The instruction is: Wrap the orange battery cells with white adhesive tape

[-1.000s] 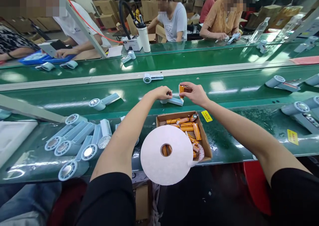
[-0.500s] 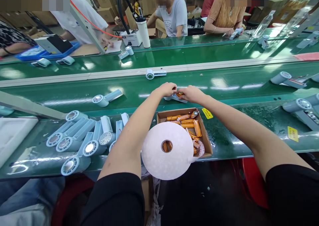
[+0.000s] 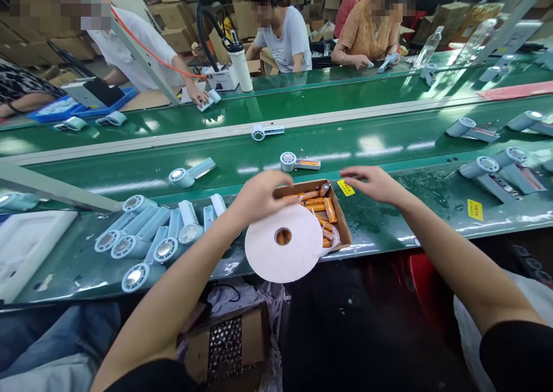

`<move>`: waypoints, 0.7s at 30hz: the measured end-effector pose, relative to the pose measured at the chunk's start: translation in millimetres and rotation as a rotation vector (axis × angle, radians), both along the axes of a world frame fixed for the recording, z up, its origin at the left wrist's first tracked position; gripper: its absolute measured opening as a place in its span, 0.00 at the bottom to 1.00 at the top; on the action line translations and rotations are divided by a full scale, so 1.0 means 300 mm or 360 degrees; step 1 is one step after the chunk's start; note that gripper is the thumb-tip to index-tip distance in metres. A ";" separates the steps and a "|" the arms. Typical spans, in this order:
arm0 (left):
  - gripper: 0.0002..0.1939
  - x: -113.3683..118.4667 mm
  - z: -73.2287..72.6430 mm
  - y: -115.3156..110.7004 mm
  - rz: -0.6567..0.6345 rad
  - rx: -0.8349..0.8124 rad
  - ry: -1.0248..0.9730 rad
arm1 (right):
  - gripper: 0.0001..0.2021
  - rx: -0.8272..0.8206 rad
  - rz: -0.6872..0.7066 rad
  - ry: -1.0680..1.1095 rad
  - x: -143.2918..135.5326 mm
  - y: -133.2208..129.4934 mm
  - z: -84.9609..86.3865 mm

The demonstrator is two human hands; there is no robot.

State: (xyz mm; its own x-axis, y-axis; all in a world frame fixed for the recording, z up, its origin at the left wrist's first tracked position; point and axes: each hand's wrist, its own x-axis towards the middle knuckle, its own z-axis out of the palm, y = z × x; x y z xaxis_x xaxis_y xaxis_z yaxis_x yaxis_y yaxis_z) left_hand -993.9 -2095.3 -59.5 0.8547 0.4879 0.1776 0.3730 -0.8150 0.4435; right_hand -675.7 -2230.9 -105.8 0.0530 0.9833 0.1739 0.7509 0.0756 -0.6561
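Observation:
My left hand (image 3: 264, 196) hovers over the left edge of a cardboard box (image 3: 344, 230) and a big white roll of tape (image 3: 263, 251). Its fingers are curved and apart, with nothing visible in them. To the right of the box, my right hand (image 3: 374, 183) is open with fingers stretched out, close to a yellow sticker (image 3: 346, 188). Orange wrapped batteries (image 3: 317, 204) fill the box, partly hidden by the roll. Beyond both hands, a light-blue handheld fan (image 3: 288, 161) lies on the green belt, an orange battery (image 3: 309, 164) in its open handle.
Several fan housings (image 3: 140, 242) cluster on the left of the bench, beside a white foam tray (image 3: 38, 253). More fans (image 3: 481, 166) lie at the right. A metal post (image 3: 56, 184) slants in at left. Co-workers sit across the belt, one with a hand (image 3: 199, 95) on a fan.
Both hands have let go of the fan with the battery and drawn back toward me, moving apart. The view has shifted slightly. Across the belt, a co-worker's hand has reached a fan.

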 end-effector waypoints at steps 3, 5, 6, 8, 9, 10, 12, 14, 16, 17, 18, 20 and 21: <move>0.32 -0.199 0.024 -0.230 -0.0154 0.0001 0.0359 | 0.19 0.0014 -0.0080 0.0183 -0.084 -0.289 -0.028; 0.39 -0.261 0.008 -0.313 -0.0118 0.0042 0.0500 | 0.20 0.0001 -0.0049 0.0186 -0.191 -0.376 -0.033; 0.40 -0.273 -0.004 -0.334 -0.0086 0.0059 0.0535 | 0.22 -0.0020 -0.0021 0.0134 -0.248 -0.387 -0.030; 0.39 -0.276 -0.026 -0.353 -0.0056 0.0082 0.0562 | 0.21 -0.0100 0.0012 -0.0043 -0.344 -0.366 -0.013; 0.38 -0.275 -0.034 -0.359 -0.0058 0.0099 0.0550 | 0.18 -0.0146 0.0006 -0.0130 -0.379 -0.349 -0.003; 0.37 -0.278 -0.039 -0.368 -0.0057 0.0125 0.0515 | 0.15 -0.0180 -0.0006 -0.0187 -0.404 -0.339 0.009; 0.35 -0.306 -0.049 -0.398 -0.0041 0.0199 0.0396 | 0.15 -0.0197 0.0012 -0.0184 -0.437 -0.355 0.029; 0.36 -0.364 -0.066 -0.443 0.0053 0.0306 0.0246 | 0.15 -0.0170 0.0184 -0.0101 -0.468 -0.431 0.042; 0.40 -0.439 -0.099 -0.494 0.0214 0.0415 0.0123 | 0.14 -0.0179 0.0599 -0.0036 -0.509 -0.536 0.043; 0.43 -0.476 -0.121 -0.519 0.0300 0.0458 0.0077 | 0.13 -0.0212 0.0863 -0.0018 -0.532 -0.583 0.040; 0.44 -0.509 -0.146 -0.542 0.0388 0.0493 0.0031 | 0.13 -0.0260 0.1118 -0.0015 -0.553 -0.617 0.037; 0.44 -0.558 -0.197 -0.582 0.0545 0.0533 -0.0065 | 0.13 -0.0359 0.1412 -0.0034 -0.575 -0.623 0.032; 0.42 -0.571 -0.220 -0.600 0.0604 0.0542 -0.0111 | 0.13 -0.0381 0.1381 -0.0060 -0.573 -0.591 0.032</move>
State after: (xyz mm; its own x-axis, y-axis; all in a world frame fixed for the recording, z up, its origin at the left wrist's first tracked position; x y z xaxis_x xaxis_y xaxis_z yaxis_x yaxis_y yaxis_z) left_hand -1165.2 -2275.4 -125.6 0.6092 0.6660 0.4305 0.6495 -0.7305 0.2110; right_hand -847.6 -2408.1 -96.4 -0.7264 0.6851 -0.0540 0.5148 0.4904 -0.7032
